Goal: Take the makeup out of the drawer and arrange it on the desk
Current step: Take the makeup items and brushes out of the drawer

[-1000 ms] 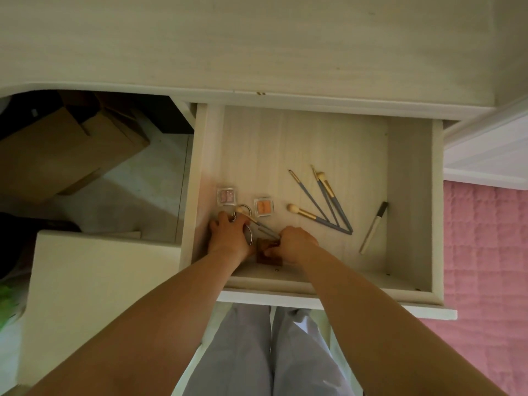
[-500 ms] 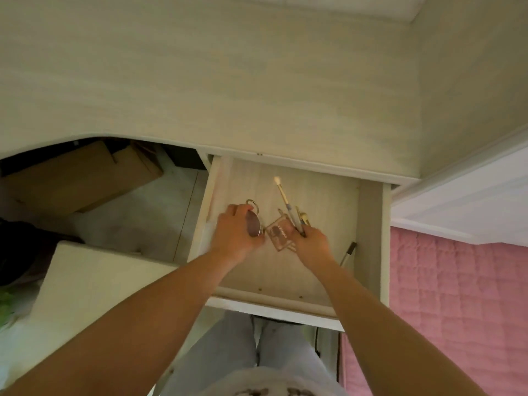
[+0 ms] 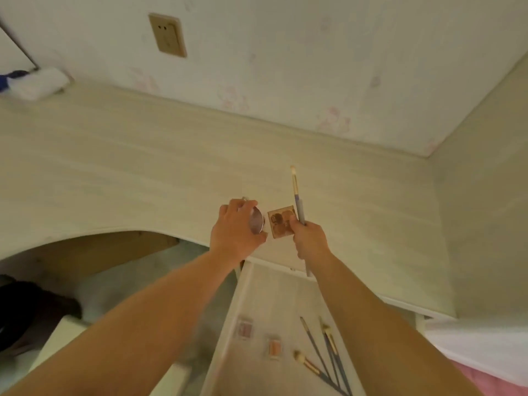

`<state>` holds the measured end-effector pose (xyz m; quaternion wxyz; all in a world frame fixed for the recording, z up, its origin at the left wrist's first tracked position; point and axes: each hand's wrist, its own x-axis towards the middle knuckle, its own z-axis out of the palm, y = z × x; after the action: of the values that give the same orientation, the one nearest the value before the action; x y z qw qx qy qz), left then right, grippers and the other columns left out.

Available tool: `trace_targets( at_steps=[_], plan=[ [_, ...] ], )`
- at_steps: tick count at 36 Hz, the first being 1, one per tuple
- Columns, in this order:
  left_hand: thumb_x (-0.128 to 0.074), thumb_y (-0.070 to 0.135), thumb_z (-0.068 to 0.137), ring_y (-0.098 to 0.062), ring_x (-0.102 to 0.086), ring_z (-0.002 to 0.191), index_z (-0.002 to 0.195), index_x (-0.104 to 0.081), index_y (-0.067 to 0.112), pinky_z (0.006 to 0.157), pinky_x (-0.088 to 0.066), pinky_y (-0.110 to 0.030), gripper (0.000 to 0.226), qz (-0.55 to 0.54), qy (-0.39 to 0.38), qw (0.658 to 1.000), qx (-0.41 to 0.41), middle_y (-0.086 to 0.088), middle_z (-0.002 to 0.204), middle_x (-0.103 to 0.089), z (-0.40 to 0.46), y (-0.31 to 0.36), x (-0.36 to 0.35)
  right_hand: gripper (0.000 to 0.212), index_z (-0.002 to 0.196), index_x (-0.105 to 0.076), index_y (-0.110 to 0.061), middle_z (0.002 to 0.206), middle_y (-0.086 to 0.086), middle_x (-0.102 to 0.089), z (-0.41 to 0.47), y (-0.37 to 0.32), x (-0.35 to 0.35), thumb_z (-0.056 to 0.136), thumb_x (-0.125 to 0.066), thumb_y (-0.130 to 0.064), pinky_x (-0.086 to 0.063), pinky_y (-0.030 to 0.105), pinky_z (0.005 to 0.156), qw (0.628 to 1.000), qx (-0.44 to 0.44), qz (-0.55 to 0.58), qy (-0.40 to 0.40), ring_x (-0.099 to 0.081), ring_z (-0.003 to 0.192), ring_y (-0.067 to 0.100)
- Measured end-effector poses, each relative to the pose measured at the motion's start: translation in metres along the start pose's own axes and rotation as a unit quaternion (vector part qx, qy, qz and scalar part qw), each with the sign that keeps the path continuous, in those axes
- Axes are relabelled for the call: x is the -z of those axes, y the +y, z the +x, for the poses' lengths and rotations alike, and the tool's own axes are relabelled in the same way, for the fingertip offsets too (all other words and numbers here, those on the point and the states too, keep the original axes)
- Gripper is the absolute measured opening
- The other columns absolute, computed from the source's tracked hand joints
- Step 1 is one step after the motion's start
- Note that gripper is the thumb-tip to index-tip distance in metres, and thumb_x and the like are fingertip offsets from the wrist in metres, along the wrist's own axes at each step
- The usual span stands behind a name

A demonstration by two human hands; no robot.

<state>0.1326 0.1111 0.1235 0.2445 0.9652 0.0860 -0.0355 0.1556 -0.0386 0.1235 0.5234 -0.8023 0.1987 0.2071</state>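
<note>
Holding a small brown eyeshadow palette (image 3: 281, 221) together with a long makeup brush (image 3: 297, 195), the right hand (image 3: 310, 241) sits over the front part of the desk (image 3: 114, 167), just past the edge above the open drawer (image 3: 274, 310). The brush's long axis runs nearly straight from 6 to 12 o'clock, pale tip at 12 and well beyond the fingers, grey-blue handle passing down through the fist and poking out below the wrist at 6. The palette lies at about 10 o'clock from the right knuckles, pinched at its right edge by thumb and curled fingers; it is square, reddish brown, with darker pans showing, and tilted slightly. Whether it already touches the desk top I cannot tell.

At 9 o'clock from the palette, just beside it, the left hand (image 3: 237, 230) curls around a small round mirror-like compact (image 3: 256, 221) with a shiny grey face; a bit of metal peeps above the fingers at 12. Both hands are about equally far onto the desk, so either could set down first; I judge the right needs to lay the brush flat along its present axis and free the palette beside it.

In the drawer at 6 o'clock remain two small blush pans (image 3: 244, 327) (image 3: 274, 347) and several brushes (image 3: 323, 352). Far off at 10 o'clock a white cloth (image 3: 40, 82) rests by the wall, and a socket (image 3: 168, 35) sits on the wall at 11.
</note>
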Motion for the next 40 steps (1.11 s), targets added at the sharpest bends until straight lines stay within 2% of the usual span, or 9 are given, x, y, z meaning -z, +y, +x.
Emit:
trace_targets(
  at_steps=[6, 10, 14, 19, 23, 26, 31, 35, 40],
  plan=[
    [-0.068, 0.033, 0.075, -0.023, -0.032, 0.126, 0.133, -0.040, 0.029, 0.085, -0.048, -0.036, 0.065, 0.038, -0.026, 0.999, -0.003, 0.000, 0.136, -0.033, 0.089, -0.040, -0.004, 0.028, 0.089, -0.058, -0.011, 0.058, 0.004, -0.039, 0.065, -0.027, -0.039, 0.094, -0.050, -0.037, -0.025, 0.028, 0.041, 0.992, -0.103, 0.068, -0.020, -0.032, 0.045, 0.017],
    [-0.067, 0.035, 0.075, -0.022, -0.031, 0.126, 0.135, -0.038, 0.031, 0.085, -0.046, -0.034, 0.067, 0.052, -0.020, 0.998, -0.021, 0.001, 0.135, -0.033, 0.132, -0.056, -0.014, 0.037, 0.072, -0.048, -0.009, 0.058, 0.006, -0.039, 0.101, -0.040, -0.055, 0.095, -0.048, -0.039, -0.027, 0.028, 0.041, 0.991, -0.121, 0.063, 0.003, -0.035, 0.044, 0.018],
    [-0.062, 0.043, 0.079, -0.021, -0.029, 0.128, 0.136, -0.039, 0.031, 0.092, -0.043, -0.034, 0.063, 0.056, -0.002, 0.997, -0.054, 0.002, 0.137, -0.034, 0.162, -0.067, -0.022, 0.036, 0.093, -0.054, -0.007, 0.063, 0.003, -0.044, 0.130, -0.056, -0.067, 0.094, -0.048, -0.043, -0.035, 0.028, 0.043, 0.995, -0.094, 0.019, 0.035, -0.044, 0.052, 0.019],
    [-0.064, 0.042, 0.077, -0.022, -0.033, 0.125, 0.135, -0.042, 0.032, 0.094, -0.041, -0.034, 0.063, 0.015, 0.026, 0.996, -0.083, 0.004, 0.138, -0.036, 0.186, -0.079, -0.030, 0.042, 0.091, -0.061, -0.011, 0.067, 0.001, -0.050, 0.155, -0.068, -0.080, 0.091, -0.048, -0.050, -0.034, 0.028, 0.048, 0.995, -0.036, -0.073, 0.062, -0.049, 0.057, 0.018],
    [-0.062, 0.045, 0.077, -0.024, -0.036, 0.123, 0.136, -0.042, 0.034, 0.098, -0.034, -0.034, 0.063, 0.035, 0.047, 0.991, -0.117, 0.004, 0.139, -0.037, 0.198, -0.088, -0.033, 0.048, 0.104, -0.066, -0.008, 0.085, 0.005, -0.058, 0.166, -0.072, -0.083, 0.090, -0.050, -0.052, -0.038, 0.028, 0.061, 0.989, -0.026, -0.107, 0.095, -0.054, 0.076, 0.025],
    [-0.063, 0.045, 0.076, -0.025, -0.039, 0.122, 0.134, -0.044, 0.034, 0.096, -0.033, -0.035, 0.062, 0.043, 0.062, 0.988, -0.135, 0.004, 0.138, -0.040, 0.202, -0.091, -0.033, 0.051, 0.102, -0.065, -0.010, 0.086, 0.005, -0.058, 0.168, -0.075, -0.083, 0.088, -0.049, -0.057, -0.038, 0.029, 0.064, 0.984, -0.029, -0.142, 0.101, -0.054, 0.078, 0.026],
    [-0.063, 0.046, 0.075, -0.027, -0.039, 0.123, 0.132, -0.046, 0.034, 0.096, -0.035, -0.038, 0.061, 0.052, 0.070, 0.985, -0.148, 0.002, 0.137, -0.043, 0.205, -0.095, -0.035, 0.059, 0.104, -0.057, -0.013, 0.091, 0.006, -0.059, 0.163, -0.082, -0.086, 0.086, -0.040, -0.067, -0.038, 0.030, 0.064, 0.941, -0.034, -0.292, 0.166, -0.057, 0.084, 0.027],
    [-0.044, 0.049, 0.079, -0.028, -0.042, 0.126, 0.129, -0.050, 0.033, 0.100, -0.036, -0.047, 0.052, 0.102, 0.116, 0.969, -0.193, 0.000, 0.136, -0.050, 0.202, -0.097, -0.037, 0.049, 0.117, -0.040, -0.012, 0.110, 0.011, -0.060, 0.155, -0.080, -0.094, 0.095, -0.031, -0.054, -0.037, 0.034, 0.068, 0.918, 0.001, -0.349, 0.189, -0.059, 0.100, 0.033],
    [-0.034, 0.044, 0.087, -0.029, -0.039, 0.130, 0.131, -0.049, 0.032, 0.104, -0.035, -0.050, 0.048, 0.106, 0.100, 0.965, -0.218, -0.003, 0.142, -0.046, 0.203, -0.100, -0.038, 0.030, 0.126, -0.035, -0.012, 0.122, 0.011, -0.043, 0.151, -0.080, -0.103, 0.100, -0.030, -0.026, -0.037, 0.036, 0.069, 0.912, 0.021, -0.364, 0.188, -0.055, 0.106, 0.033]
  ],
)
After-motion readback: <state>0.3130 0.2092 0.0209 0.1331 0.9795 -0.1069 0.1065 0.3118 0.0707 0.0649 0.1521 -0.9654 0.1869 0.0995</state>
